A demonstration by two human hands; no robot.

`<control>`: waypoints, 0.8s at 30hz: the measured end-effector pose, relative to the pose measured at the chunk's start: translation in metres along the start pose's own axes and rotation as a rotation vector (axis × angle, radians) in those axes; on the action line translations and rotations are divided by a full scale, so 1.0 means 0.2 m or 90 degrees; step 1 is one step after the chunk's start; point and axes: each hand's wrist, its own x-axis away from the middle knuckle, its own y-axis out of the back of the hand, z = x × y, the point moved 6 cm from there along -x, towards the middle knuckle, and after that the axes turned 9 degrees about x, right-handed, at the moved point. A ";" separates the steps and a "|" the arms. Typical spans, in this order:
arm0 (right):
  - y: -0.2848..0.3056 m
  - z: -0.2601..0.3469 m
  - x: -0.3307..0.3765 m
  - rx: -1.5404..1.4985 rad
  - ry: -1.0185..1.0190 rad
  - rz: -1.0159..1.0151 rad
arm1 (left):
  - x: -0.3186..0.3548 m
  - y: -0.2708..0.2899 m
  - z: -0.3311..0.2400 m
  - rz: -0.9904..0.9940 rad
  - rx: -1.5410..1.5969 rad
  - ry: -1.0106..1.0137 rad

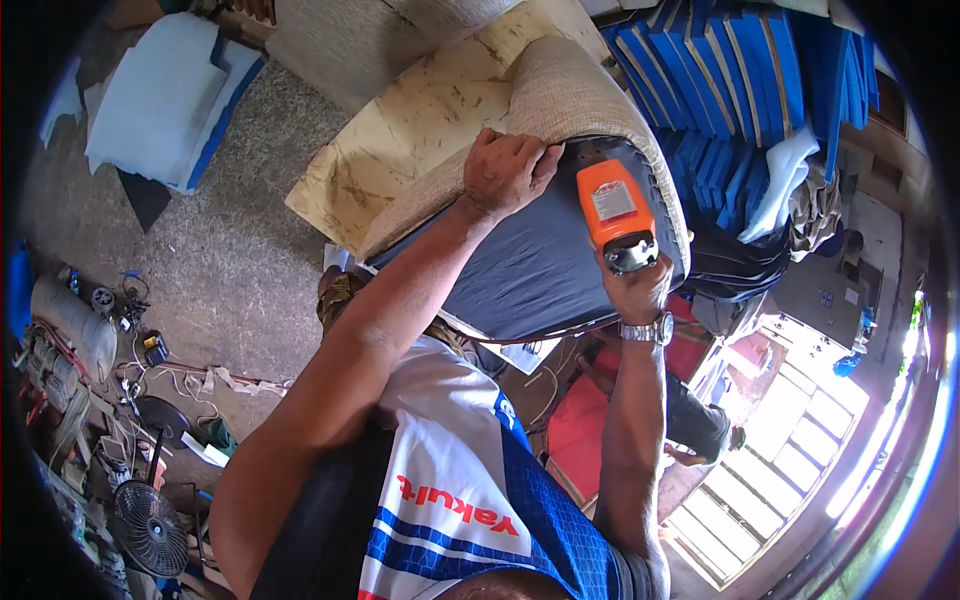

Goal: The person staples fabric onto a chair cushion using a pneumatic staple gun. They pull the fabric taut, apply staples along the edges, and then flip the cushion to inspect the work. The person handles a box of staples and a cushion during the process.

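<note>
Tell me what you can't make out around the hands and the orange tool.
All in the head view:
- Orange tool: working tip, hidden beneath its body.
- Right hand: some fingertips, hidden by the tool and the hand itself.
- Left hand: grip unclear, some fingertips hidden by the hand.
- Beige fabric: fastenings along its right edge, too small.

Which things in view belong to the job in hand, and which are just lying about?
Part of the job:
- orange handheld tool, held in the right hand
- beige fabric, its edge under the left hand
- black covering beside it

Apparently just lying about:
- blue panels, upper right
- white sheets, upper left
- fan, lower left
</note>
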 end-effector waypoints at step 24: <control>-0.05 0.10 -0.06 -0.097 0.004 0.100 | 0.74 0.39 0.00 0.028 -0.112 0.205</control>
